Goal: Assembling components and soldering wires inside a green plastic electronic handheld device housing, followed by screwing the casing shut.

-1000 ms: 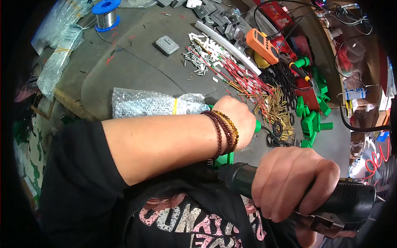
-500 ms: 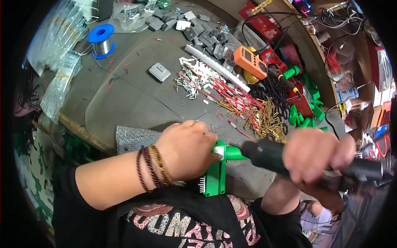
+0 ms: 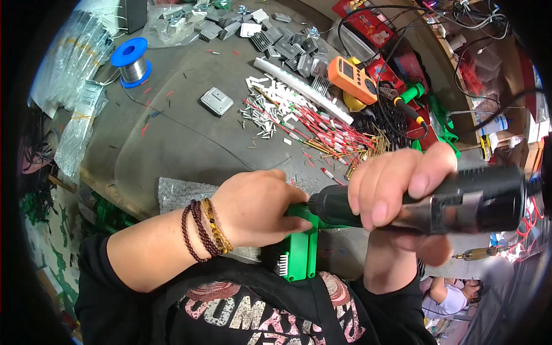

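My left hand, with beaded bracelets at the wrist, is closed on a green plastic housing near my shirt front. White comb-like teeth stick out of the housing's left side. In my right hand is a black electric screwdriver, lying sideways with a metal lever along its body. The nose of the screwdriver is beside the top of the housing, close to my left fingertips; whether they touch cannot be seen. Bubble wrap lies beyond my left wrist.
Red wires and brass pins lie beside a white strip. Farther back are grey heat sinks and an orange multimeter. A grey metal block and a blue solder spool are at left. Another person sits at lower right.
My right hand has brought the electric screwdriver left and nearer to the green housing, and its blur has eased. My left hand keeps its hold, with thumb and fingers slightly shifted.
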A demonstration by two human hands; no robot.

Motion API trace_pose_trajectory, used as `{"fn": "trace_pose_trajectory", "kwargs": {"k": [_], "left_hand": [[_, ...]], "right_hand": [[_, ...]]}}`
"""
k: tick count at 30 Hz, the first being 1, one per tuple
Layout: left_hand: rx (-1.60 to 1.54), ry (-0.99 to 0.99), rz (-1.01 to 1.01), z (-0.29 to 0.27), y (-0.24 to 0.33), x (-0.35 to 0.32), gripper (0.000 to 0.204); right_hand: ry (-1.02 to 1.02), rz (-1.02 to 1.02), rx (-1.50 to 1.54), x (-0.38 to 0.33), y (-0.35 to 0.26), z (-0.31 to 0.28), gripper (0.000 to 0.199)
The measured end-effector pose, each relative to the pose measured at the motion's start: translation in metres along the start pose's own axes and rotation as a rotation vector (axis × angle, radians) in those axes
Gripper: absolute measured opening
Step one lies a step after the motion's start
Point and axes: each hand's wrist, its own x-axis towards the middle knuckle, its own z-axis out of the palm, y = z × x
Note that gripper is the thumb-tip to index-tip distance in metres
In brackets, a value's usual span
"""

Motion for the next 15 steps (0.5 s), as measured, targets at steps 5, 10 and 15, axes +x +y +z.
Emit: {"fn": "trace_pose_trajectory", "kwargs": {"k": [5,10,15], "left_hand": [[0.010,-0.058,-0.026,0.002,-0.001,0.004,0.050],[-0.007,0.012,0.028,0.005,-0.008,0.004,0.051],[0.069,0.066,0.262,0.009,-0.023,-0.002,0.048]], "right_hand": [[0.026,-0.004,0.206,-0.001,0.014,-0.004,0.063],[0.100,0.069,0.232,-0.005,0.010,-0.002,0.063],[-0.032,-0.035,0.281,-0.014,0.006,-0.020,0.060]]}}
